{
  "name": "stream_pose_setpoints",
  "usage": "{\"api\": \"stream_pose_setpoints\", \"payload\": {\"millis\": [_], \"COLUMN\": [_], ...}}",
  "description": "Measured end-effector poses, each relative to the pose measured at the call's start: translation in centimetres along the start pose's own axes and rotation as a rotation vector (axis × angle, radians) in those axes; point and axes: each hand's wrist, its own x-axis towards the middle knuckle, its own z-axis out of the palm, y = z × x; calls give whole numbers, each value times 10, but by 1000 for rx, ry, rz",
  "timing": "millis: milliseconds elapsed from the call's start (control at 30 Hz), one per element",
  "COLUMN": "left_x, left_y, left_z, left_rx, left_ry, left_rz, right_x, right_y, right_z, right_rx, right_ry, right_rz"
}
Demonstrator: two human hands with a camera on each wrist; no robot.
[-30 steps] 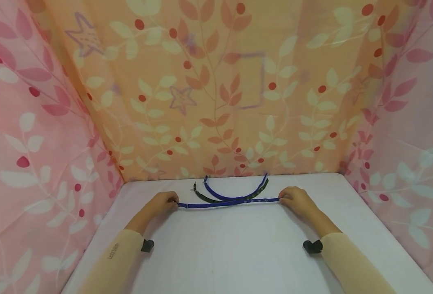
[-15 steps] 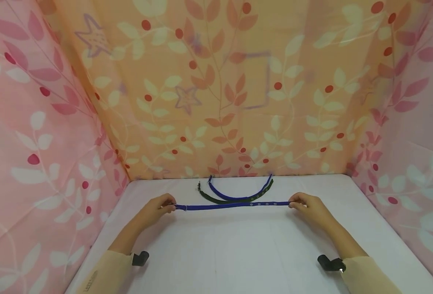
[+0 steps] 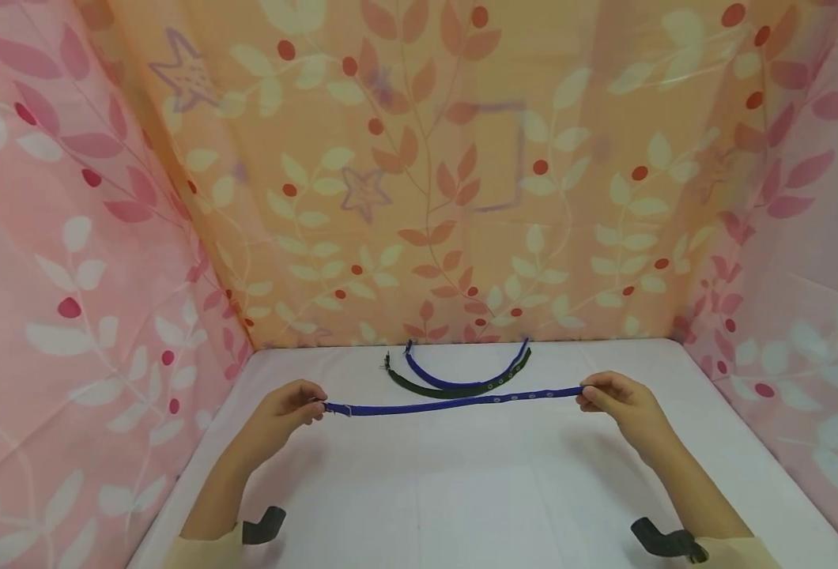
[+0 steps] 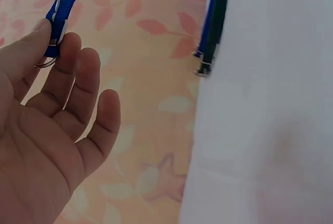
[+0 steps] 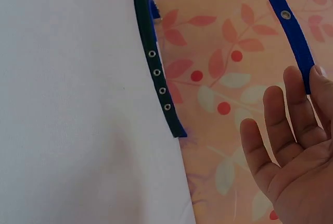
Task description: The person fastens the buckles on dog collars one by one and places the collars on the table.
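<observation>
The left hand (image 3: pixel 284 409) and right hand (image 3: pixel 624 405) are pinching a blue eyeleted collar (image 3: pixel 454 404) at opposite ends above the desk (image 3: pixel 454 490).

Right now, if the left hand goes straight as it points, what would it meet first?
Past the blue strap the left hand holds, perhaps the buckle end of the dark green strap; but the hand looks raised and may pass above, toward the backdrop.

The right grip (image 5: pixel 302 166) pinches a blue strap (image 5: pixel 295 34), apart from a dark green strap (image 5: pixel 146 31).
</observation>
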Motion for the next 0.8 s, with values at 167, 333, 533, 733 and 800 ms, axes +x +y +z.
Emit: {"api": "stream_pose_setpoints", "payload": {"millis": [167,333,533,733,800], "left_x": [-11,-19,-25,-28,-30], "left_y": [15,31,52,80,88], "left_z": [2,6,13,30,36], "left_rx": [-31,-25,19,116,136], "left_ry": [0,14,53,97,113], "left_rz": [-5,17,26,48,55], "right_x": [-9,-16,-20,-22,-22], "right_y": [-12,-23,-41,-63,-70], "right_z": [-2,-3,2,12,16], "right_rx": [25,18,36,160,193], "right_ry": [38,56,56,85,93], "right_rz": [-42,-57,-129,-236,-270]}}
